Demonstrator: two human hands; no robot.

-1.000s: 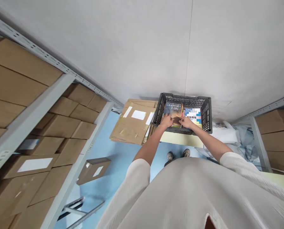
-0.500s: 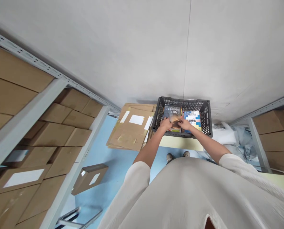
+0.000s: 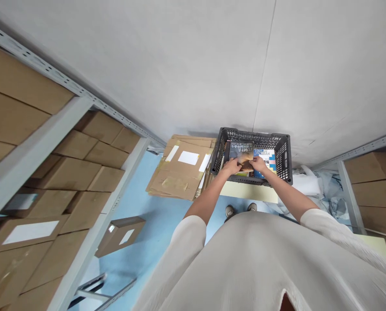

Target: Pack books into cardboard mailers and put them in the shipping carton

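Observation:
A dark grey slotted plastic crate point(image 3: 283, 160) stands on a pale yellow table point(image 3: 249, 191) against the white wall. Inside it lie a dark-covered book point(image 3: 242, 152) and, to its right, a blue and white book point(image 3: 267, 156). My left hand point(image 3: 232, 166) grips the near left edge of the dark book, and my right hand point(image 3: 258, 164) grips its near right edge. The dark book is raised a little and overlaps the blue and white book.
A stack of flattened cardboard with white labels point(image 3: 181, 170) lies left of the crate. Metal shelving full of brown cartons point(image 3: 66, 172) runs along the left, with one loose carton point(image 3: 120, 235) on the blue floor. More shelving point(image 3: 371, 181) and crumpled white wrapping point(image 3: 312, 183) are at the right.
Both hands have lifted the dark book and shifted it to the right inside the crate, so it now covers part of the blue and white book.

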